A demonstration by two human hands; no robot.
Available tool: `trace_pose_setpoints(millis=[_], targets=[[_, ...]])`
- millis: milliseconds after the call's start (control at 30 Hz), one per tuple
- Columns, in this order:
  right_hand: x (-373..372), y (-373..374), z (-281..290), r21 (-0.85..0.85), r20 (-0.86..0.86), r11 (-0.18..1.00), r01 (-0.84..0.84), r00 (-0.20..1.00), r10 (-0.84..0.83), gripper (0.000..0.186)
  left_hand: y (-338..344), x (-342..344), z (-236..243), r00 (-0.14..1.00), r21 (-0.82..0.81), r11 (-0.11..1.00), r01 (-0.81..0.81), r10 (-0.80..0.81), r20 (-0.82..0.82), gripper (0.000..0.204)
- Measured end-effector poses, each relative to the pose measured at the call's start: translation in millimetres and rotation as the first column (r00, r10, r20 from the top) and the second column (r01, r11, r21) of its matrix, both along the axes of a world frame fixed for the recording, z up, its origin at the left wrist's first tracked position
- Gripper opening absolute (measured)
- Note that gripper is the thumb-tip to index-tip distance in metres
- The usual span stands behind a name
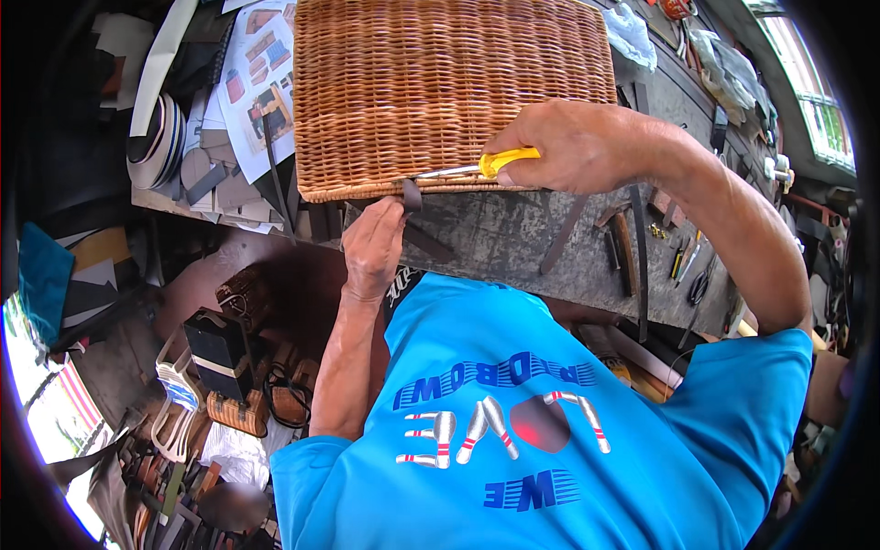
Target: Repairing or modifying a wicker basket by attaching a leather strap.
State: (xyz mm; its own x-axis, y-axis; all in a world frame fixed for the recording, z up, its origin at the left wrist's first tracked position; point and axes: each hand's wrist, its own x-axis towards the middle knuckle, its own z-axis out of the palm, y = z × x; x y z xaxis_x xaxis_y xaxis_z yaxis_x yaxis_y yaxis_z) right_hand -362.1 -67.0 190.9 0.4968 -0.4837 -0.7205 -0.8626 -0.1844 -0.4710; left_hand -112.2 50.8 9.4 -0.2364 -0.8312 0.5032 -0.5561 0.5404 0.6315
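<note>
A brown wicker basket (449,87) with a woven face lies on the workbench in front of me. My right hand (577,147) is closed round the yellow handle of a screwdriver-like tool (500,164). Its thin metal shaft points left along the basket's near edge, and the tip is close to a dark leather strap (412,195). That short strap curls at the near rim, pinched in the fingers of my left hand (373,243). Where the strap meets the weave is too small to make out.
Paper sheets with printed pictures (261,87) and leather offcuts (211,174) cover the bench's left side. Dark strips (640,266), a hammer-like wooden handle (623,252) and small tools (687,257) lie to the right. A plastic bag (630,37) sits beyond the basket. Small wicker bags (236,412) stand lower left.
</note>
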Motion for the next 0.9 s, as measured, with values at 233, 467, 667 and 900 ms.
trace_pose_setpoints(millis=[233, 467, 667, 900], targets=[[-4, -1, 2, -0.1, 0.06, 0.993, -0.07, 0.995, 0.076, 0.042, -8, -3, -4, 0.995, -0.011, 0.995, -0.1, 0.1, 0.015, 0.029], [-4, 5, -1, -0.058, 0.052, 0.998, 0.011, 0.999, -0.008, 0.04, 14, -25, 14, 0.966, 0.207, 0.953, -0.224, 0.244, -0.081, 0.029], [-7, 2, -3, -0.064, 0.094, 0.998, -0.026, 0.995, 0.032, 0.04, 4, -18, 10, 0.985, 0.156, 0.977, -0.148, 0.16, -0.069, 0.025], [-7, 4, -1, -0.096, 0.101, 0.995, -0.002, 0.995, 0.012, 0.04, 10, -25, -5, 0.959, 0.145, 0.966, -0.216, 0.238, -0.152, 0.021]])
